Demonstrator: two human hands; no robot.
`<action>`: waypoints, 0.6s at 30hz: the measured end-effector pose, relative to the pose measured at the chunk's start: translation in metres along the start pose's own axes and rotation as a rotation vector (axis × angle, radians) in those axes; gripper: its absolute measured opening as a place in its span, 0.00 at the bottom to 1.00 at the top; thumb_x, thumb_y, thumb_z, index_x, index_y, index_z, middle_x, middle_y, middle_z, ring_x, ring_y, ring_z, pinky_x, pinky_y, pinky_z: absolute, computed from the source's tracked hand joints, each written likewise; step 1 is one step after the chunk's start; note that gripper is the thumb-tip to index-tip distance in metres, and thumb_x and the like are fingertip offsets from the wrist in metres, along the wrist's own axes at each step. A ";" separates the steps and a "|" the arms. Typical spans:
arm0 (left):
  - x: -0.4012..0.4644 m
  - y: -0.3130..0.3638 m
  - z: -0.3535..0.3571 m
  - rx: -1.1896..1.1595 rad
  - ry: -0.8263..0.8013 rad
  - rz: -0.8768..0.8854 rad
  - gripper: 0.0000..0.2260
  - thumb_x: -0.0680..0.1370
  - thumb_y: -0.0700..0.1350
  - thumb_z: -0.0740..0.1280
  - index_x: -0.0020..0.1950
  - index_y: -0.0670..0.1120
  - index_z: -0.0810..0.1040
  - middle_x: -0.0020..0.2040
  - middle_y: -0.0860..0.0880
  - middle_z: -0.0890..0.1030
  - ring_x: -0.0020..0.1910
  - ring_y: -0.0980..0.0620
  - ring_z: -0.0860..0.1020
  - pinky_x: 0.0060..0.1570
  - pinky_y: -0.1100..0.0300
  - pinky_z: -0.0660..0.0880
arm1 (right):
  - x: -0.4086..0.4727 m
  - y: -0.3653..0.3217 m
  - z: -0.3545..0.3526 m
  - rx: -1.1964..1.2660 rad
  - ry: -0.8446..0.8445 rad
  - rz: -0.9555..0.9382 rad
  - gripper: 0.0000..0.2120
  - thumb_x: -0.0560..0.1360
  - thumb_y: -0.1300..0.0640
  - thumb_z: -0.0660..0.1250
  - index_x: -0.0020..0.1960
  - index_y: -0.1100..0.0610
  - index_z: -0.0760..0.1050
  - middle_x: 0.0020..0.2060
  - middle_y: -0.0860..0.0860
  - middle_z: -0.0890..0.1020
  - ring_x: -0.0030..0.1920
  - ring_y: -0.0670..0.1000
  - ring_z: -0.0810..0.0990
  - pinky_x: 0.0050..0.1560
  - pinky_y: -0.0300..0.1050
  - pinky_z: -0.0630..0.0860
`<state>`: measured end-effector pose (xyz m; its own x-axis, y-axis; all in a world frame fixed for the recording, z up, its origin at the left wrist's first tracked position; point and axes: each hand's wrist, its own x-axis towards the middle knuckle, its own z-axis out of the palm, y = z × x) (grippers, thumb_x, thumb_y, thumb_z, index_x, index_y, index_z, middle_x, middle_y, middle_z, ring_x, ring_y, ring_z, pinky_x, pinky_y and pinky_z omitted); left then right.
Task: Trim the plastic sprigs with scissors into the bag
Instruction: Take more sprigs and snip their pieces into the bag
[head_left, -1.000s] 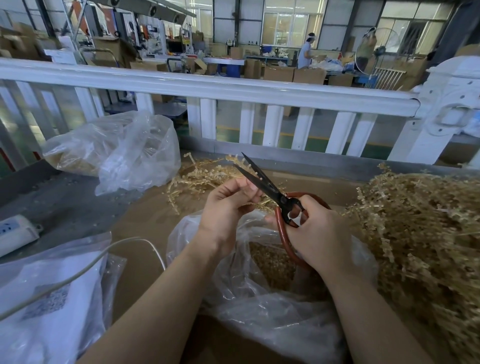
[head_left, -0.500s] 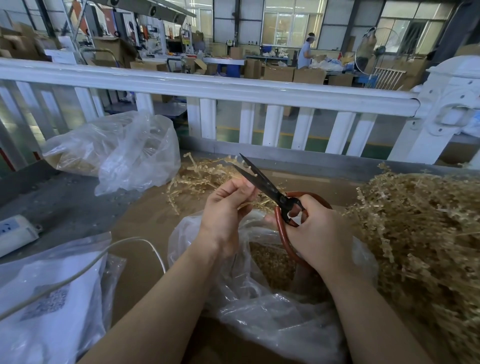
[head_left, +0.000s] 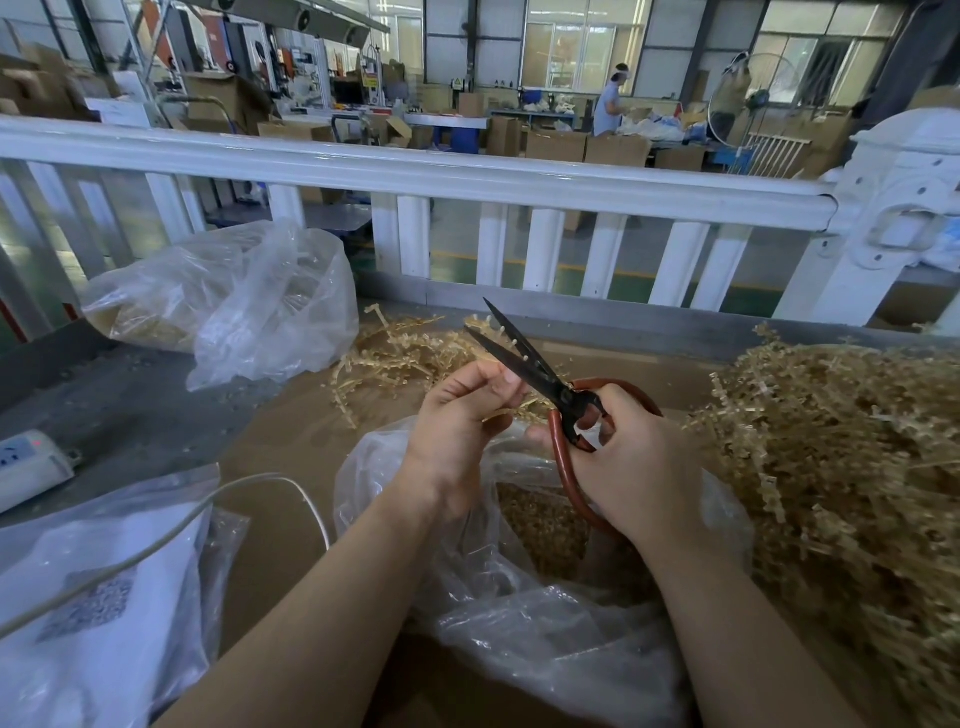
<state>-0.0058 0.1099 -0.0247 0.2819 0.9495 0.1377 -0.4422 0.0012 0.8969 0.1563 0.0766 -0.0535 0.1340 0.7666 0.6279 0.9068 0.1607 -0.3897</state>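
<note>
Sprig (head_left: 511, 347) sits between open scissors (head_left: 524, 358) blades; my left hand (head_left: 457, 415) pinches it, right hand (head_left: 631, 467) clamped on the red handles (above the clear bag (head_left: 545, 639)).

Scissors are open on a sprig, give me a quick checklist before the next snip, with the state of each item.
1. Scissors blades open: ok, they stand parted in a narrow V.
2. Right hand grips the red handles: ok.
3. Sprig between the blades: ok, small pegs show in the gap.
4. Left hand pinches the sprig: ok, but its fingertips sit close beside the lower blade, so mind them.
5. Bag open under the cut: ok, its mouth lies below both hands with trimmed bits inside.
6. Whether the cut lands at the right spot on the stem: cannot tell.
</note>
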 end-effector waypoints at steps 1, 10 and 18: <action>0.000 0.000 -0.001 -0.001 -0.002 -0.003 0.05 0.69 0.45 0.69 0.41 0.47 0.75 0.37 0.53 0.77 0.38 0.58 0.75 0.50 0.57 0.67 | 0.000 0.000 0.000 -0.003 0.003 -0.003 0.30 0.68 0.23 0.59 0.42 0.50 0.75 0.35 0.43 0.80 0.34 0.44 0.78 0.36 0.42 0.79; 0.000 0.000 0.000 -0.011 0.017 -0.009 0.03 0.69 0.46 0.70 0.38 0.48 0.77 0.36 0.52 0.77 0.38 0.58 0.74 0.50 0.57 0.67 | 0.000 0.001 0.003 0.023 0.034 -0.012 0.25 0.70 0.29 0.68 0.38 0.51 0.74 0.29 0.43 0.77 0.28 0.44 0.75 0.31 0.44 0.78; -0.001 0.001 0.000 -0.038 0.069 -0.033 0.04 0.68 0.47 0.71 0.33 0.51 0.82 0.34 0.54 0.79 0.36 0.59 0.75 0.45 0.61 0.69 | -0.001 0.001 0.003 0.069 0.037 -0.018 0.26 0.70 0.27 0.64 0.41 0.50 0.77 0.33 0.42 0.81 0.33 0.43 0.78 0.35 0.40 0.79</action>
<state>-0.0063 0.1089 -0.0239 0.2378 0.9682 0.0779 -0.4663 0.0434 0.8836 0.1557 0.0778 -0.0566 0.1340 0.7400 0.6591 0.8797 0.2174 -0.4230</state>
